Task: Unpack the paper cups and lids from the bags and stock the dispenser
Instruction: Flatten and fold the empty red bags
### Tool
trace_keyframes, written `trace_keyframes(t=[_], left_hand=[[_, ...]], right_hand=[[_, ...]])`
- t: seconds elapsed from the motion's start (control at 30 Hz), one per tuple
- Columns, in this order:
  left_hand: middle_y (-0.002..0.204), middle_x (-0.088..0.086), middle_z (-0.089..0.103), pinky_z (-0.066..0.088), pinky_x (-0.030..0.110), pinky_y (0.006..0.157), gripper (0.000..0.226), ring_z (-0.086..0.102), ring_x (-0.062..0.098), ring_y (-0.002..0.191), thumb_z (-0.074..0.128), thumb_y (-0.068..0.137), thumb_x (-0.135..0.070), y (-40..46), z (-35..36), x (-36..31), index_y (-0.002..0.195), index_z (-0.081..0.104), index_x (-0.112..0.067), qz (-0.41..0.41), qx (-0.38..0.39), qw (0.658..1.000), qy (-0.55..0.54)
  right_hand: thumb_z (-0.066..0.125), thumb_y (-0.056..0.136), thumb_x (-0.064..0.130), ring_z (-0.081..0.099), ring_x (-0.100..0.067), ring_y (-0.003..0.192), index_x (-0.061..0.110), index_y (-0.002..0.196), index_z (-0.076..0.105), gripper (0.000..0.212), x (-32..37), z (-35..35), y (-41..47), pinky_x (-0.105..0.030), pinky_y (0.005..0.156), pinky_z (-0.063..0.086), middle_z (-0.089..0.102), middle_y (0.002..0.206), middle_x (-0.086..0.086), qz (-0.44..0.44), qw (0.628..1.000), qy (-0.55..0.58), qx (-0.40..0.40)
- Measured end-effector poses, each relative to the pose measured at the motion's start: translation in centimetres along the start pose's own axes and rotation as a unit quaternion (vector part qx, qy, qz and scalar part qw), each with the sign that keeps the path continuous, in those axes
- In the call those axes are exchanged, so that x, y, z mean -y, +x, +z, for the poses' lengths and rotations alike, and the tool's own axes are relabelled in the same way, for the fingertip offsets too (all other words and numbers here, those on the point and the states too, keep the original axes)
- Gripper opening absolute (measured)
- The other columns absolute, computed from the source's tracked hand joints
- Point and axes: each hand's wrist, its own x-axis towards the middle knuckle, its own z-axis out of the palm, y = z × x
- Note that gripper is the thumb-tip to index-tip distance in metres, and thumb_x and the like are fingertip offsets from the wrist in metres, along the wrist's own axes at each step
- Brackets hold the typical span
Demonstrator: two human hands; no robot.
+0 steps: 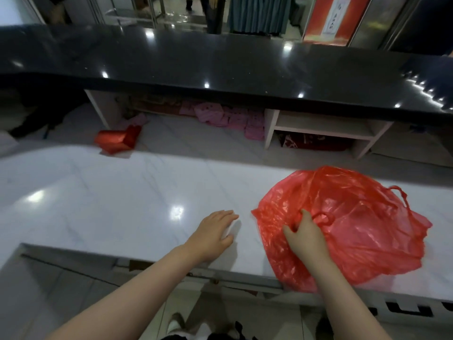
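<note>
Lying crumpled at four o'clock on the white marble surface, the red plastic bag hides whatever it holds. The right hand has its grip clenched on a fold of the bag near a loop handle; the left hand rests flat and released at six o'clock. At eleven o'clock sits a smaller red bag, perhaps foil. Pink packets crowd the shadowed shelf under the black counter.
</note>
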Motion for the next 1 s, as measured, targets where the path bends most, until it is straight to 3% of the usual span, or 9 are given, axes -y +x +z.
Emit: trace_keyframes(t=[0.17, 0.27, 0.37, 0.43, 0.53, 0.63, 0.8, 1.0], left_hand=[[0.158, -0.003, 0.033, 0.015, 0.03, 0.121, 0.053, 0.024, 0.015, 0.147, 0.046, 0.099, -0.036, -2.1, -1.7, 3.6, 0.15, 0.039, -0.023, -0.065, -0.042, 0.997, -0.03], [0.154, -0.006, 0.038, 0.021, 0.032, 0.12, 0.047, 0.029, 0.012, 0.144, 0.046, 0.102, -0.04, -3.4, -3.0, 4.9, 0.147, 0.042, -0.027, -0.082, -0.047, 0.994, -0.061], [0.135, -0.011, 0.057, 0.04, 0.026, 0.108, 0.039, 0.051, 0.002, 0.123, 0.052, 0.1, -0.031, -4.5, -5.2, 5.4, 0.139, 0.05, -0.029, -0.066, -0.041, 0.981, -0.18], [0.131, -0.012, 0.058, 0.045, 0.022, 0.102, 0.047, 0.058, 0.0, 0.114, 0.054, 0.1, -0.027, -5.4, -6.5, 6.0, 0.145, 0.04, -0.031, -0.088, -0.017, 0.962, -0.258], [0.124, -0.008, 0.062, 0.053, 0.029, 0.096, 0.055, 0.064, 0.007, 0.106, 0.058, 0.098, -0.024, -6.3, -7.7, 8.4, 0.144, 0.034, -0.04, -0.126, -0.017, 0.937, -0.326], [0.112, 0.001, 0.063, 0.058, 0.03, 0.078, 0.052, 0.067, 0.018, 0.096, 0.061, 0.095, -0.017, -7.1, -9.2, 10.4, 0.139, 0.041, -0.036, -0.157, -0.053, 0.923, -0.346], [0.111, 0.013, 0.061, 0.06, 0.042, 0.085, 0.034, 0.068, 0.027, 0.097, 0.062, 0.093, -0.009, -8.5, -11.3, 13.8, 0.121, 0.059, -0.027, -0.19, -0.114, 0.875, -0.431], [0.114, 0.021, 0.062, 0.055, 0.049, 0.094, 0.035, 0.066, 0.034, 0.099, 0.056, 0.095, 0.001, -9.9, -13.3, 17.9, 0.117, 0.067, -0.024, -0.226, -0.136, 0.81, -0.523]], right_hand=[[0.061, 0.092, 0.026, 0.063, -0.033, 0.11, 0.01, 0.129, 0.057, 0.04, 3.9, 2.7, -0.3, -0.036, 0.089, 0.047, 0.069, 0.115, -0.013, -0.042, 0.997, -0.017, 0.066], [0.059, 0.093, 0.019, 0.064, -0.033, 0.093, 0.012, 0.096, 0.057, 0.008, 7.0, 4.5, -0.7, -0.034, 0.074, 0.041, 0.065, 0.089, -0.009, -0.084, 0.993, 0.018, 0.083], [0.055, 0.096, 0.019, 0.057, -0.024, 0.074, 0.008, 0.088, 0.051, 0.014, 10.3, 6.3, -1.3, -0.035, 0.065, 0.037, 0.06, 0.08, -0.006, -0.111, 0.988, 0.045, 0.1], [0.053, 0.097, 0.018, 0.053, -0.021, 0.072, 0.005, 0.089, 0.052, 0.015, 12.1, 7.6, -1.6, -0.034, 0.061, 0.035, 0.059, 0.082, -0.009, -0.122, 0.985, 0.06, 0.107], [0.054, 0.097, 0.019, 0.054, -0.023, 0.083, 0.01, 0.089, 0.052, 0.012, 14.8, 9.4, -2.0, -0.033, 0.064, 0.033, 0.059, 0.091, -0.007, -0.132, 0.981, 0.1, 0.099], [0.06, 0.096, 0.022, 0.052, -0.017, 0.077, 0.013, 0.089, 0.054, 0.013, 17.5, 10.7, -2.6, -0.032, 0.066, 0.035, 0.056, 0.083, -0.001, -0.125, 0.971, 0.179, 0.096], [0.065, 0.094, 0.026, 0.042, -0.008, 0.056, 0.019, 0.071, 0.05, 0.028, 20.2, 11.8, -3.0, -0.029, 0.058, 0.035, 0.045, 0.061, 0.009, -0.13, 0.947, 0.277, 0.099], [0.07, 0.09, 0.016, 0.048, -0.016, 0.063, 0.017, 0.072, 0.047, 0.029, 20.0, 11.6, -1.5, -0.033, 0.062, 0.042, 0.048, 0.069, -0.006, -0.107, 0.947, 0.295, 0.061]])
